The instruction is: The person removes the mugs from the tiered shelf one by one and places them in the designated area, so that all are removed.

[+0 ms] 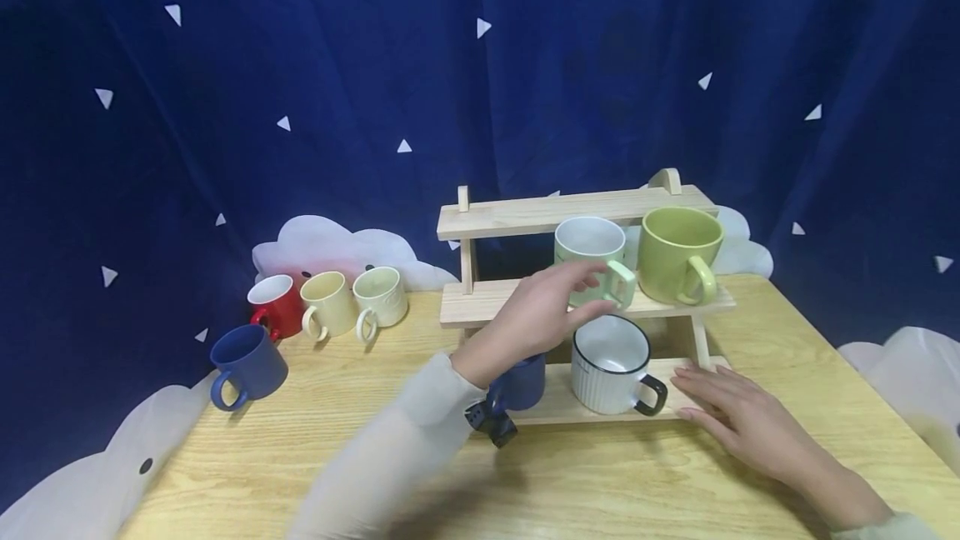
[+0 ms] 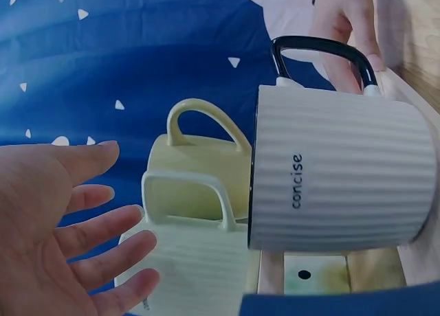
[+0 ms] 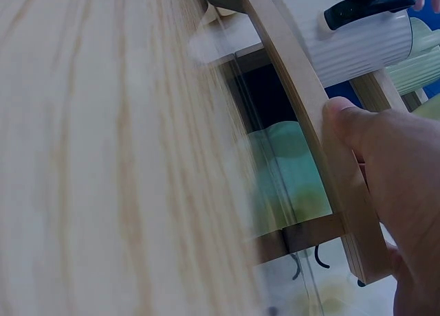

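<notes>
My left hand (image 1: 543, 307), fingers spread, is in front of the mint green mug (image 1: 588, 240) on the middle board of the wooden rack (image 1: 480, 302). In the left wrist view its fingertips (image 2: 148, 244) overlap that mug's edge; whether they touch it cannot be told. Nothing is held there. My right hand (image 1: 750, 419) rests on the right end of the bottom board (image 1: 555, 415), with fairly straight fingers. The right wrist view shows its thumb against the board's edge. Between the hands stands a white ribbed mug (image 1: 609, 369) with black rim and handle.
A yellow-green mug (image 1: 678, 252) stands right of the mint one. On the bottom board, a blue mug (image 1: 522, 382) is partly behind my left wrist. Farther left on the table are red (image 1: 281, 307), cream (image 1: 330, 307), pale green (image 1: 384, 298) and blue (image 1: 258, 365) mugs.
</notes>
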`<action>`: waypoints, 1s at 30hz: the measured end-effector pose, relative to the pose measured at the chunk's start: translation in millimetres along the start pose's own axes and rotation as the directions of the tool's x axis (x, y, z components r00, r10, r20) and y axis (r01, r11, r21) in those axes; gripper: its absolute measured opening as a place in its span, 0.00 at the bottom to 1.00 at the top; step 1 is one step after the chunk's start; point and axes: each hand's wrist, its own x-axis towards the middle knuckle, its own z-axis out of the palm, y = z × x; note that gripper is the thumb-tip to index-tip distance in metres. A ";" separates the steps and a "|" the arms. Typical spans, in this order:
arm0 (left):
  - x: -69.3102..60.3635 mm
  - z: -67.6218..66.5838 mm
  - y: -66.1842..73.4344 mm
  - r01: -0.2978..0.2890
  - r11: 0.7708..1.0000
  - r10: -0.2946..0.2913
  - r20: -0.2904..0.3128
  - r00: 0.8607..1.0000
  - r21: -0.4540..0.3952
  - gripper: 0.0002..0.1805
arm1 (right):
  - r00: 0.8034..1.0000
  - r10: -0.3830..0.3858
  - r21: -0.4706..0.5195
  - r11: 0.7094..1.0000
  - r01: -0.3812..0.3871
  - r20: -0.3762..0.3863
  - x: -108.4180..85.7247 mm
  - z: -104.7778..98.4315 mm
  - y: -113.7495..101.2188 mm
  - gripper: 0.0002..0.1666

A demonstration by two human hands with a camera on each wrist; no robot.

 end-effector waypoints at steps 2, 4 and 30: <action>5.1 3.1 2.3 -0.008 1.000 0.008 0.007 1.000 0.019 0.27 | 1.000 0.000 0.001 1.000 0.000 -0.002 -1.0 -0.1 -0.3 0.28; 10.2 6.2 4.3 -0.023 0.999 0.022 0.013 1.000 0.042 0.26 | 1.000 0.000 -0.001 1.000 0.000 -0.002 -1.7 0.0 -0.4 0.28; 16.8 20.7 4.8 0.008 0.969 0.016 -0.094 0.995 0.246 0.19 | 1.000 -0.003 -0.002 1.000 0.003 -0.006 -2.3 1.9 1.4 0.28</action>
